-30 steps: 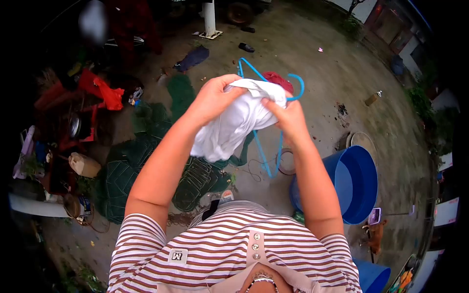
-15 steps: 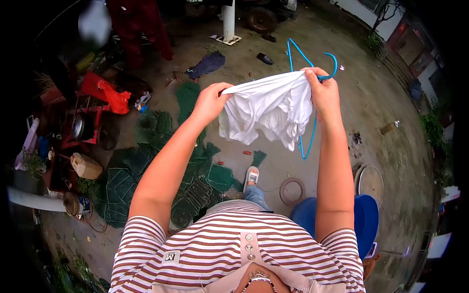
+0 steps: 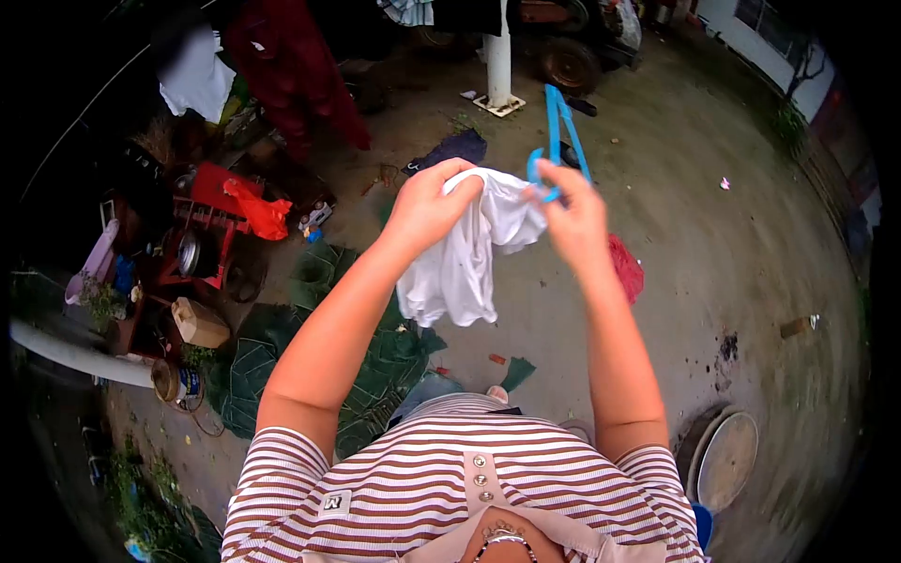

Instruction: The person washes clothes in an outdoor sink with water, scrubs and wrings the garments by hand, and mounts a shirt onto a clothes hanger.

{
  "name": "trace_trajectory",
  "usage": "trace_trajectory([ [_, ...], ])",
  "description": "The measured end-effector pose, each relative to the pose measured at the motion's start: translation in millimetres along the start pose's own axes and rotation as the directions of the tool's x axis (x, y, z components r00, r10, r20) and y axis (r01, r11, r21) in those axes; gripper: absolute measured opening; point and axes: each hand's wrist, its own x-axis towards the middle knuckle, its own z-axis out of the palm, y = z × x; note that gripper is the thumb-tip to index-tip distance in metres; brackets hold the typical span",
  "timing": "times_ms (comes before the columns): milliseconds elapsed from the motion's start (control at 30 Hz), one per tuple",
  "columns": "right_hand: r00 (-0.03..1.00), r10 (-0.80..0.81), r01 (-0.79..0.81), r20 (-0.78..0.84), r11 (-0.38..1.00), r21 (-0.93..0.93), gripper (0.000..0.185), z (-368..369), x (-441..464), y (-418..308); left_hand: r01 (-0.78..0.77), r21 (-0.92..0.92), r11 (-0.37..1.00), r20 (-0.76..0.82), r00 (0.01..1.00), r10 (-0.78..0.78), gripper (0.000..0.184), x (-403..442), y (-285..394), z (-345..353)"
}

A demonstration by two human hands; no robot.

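Note:
My left hand [image 3: 430,208] grips a white cloth garment [image 3: 458,272] by its upper edge, and the fabric hangs down in loose folds. What kind of garment it is cannot be made out. Closed around the hook end of a blue clothes hanger [image 3: 566,131], my right hand [image 3: 570,214] is slightly blurred. The hanger points away from me, beyond the fingers. Its hook curls up beside the right thumb. The garment's right corner reaches these fingers, but whether they pinch it too is unclear.
Green netting [image 3: 282,361] lies on the ground at left, near a red metal frame [image 3: 202,246] and a tan jug [image 3: 199,323]. Dark red clothing [image 3: 291,80] hangs at upper left. A white post [image 3: 498,66] stands ahead. A round lid [image 3: 728,458] is at lower right.
My hands have come closer together, and the garment, stretched between them before, now droops from the left hand. The hanger has swung to point forward. My view has shifted, revealing a red item on the ground.

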Motion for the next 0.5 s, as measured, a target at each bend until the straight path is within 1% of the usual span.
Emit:
trace_trajectory([
  [33,0.997,0.035,-0.041,0.074,0.996,0.085,0.044,16,2,-3,-0.002,0.062,0.998,-0.044,0.999,0.004,0.029,8,0,4],
  [67,0.972,0.136,-0.149,0.190,0.987,0.058,0.046,26,6,-22,-0.027,0.013,1.000,-0.070,0.997,0.028,0.032,16,-5,6],
  [100,0.990,-0.006,0.005,0.138,1.000,0.002,0.047,45,9,-10,-0.042,0.035,0.999,-0.107,0.993,0.045,0.031,26,-10,7],
  [133,0.995,0.001,0.002,0.097,0.999,-0.037,0.046,60,11,1,-0.063,0.058,0.996,-0.143,0.987,0.071,0.030,35,-13,6],
  [200,0.985,0.136,-0.131,0.105,0.990,-0.050,0.043,85,24,36,-0.009,0.039,0.999,-0.212,0.977,0.017,0.029,53,-17,3],
  [233,0.988,0.117,-0.113,0.101,0.993,-0.046,0.043,92,28,51,-0.005,0.044,0.999,-0.230,0.973,0.015,0.029,62,-28,3],
  [267,0.972,0.164,-0.167,0.167,0.986,0.009,0.040,95,33,66,0.000,0.047,0.999,-0.248,0.969,0.012,0.029,71,-42,3],
  [300,0.949,0.208,-0.227,0.236,0.972,0.056,0.038,99,36,82,0.022,0.012,1.000,-0.261,0.965,-0.018,0.028,79,-50,2],
  [333,0.951,0.199,-0.217,0.237,0.975,0.055,0.038,103,35,97,0.024,0.033,0.999,-0.295,0.955,-0.013,0.028,85,-59,2],
  [400,0.937,0.257,-0.289,0.237,0.951,0.111,0.031,111,43,124,0.044,0.005,0.999,-0.284,0.958,-0.041,0.028,100,-73,-5],
  [433,0.938,0.249,-0.279,0.241,0.955,0.100,0.031,114,53,134,0.039,-0.007,0.999,-0.292,0.956,-0.039,0.028,107,-80,-9],
  [500,0.879,0.437,-0.459,0.192,0.883,0.095,0.025,118,74,146,0.079,0.038,0.996,-0.212,0.975,-0.070,0.028,123,-91,-15],
])
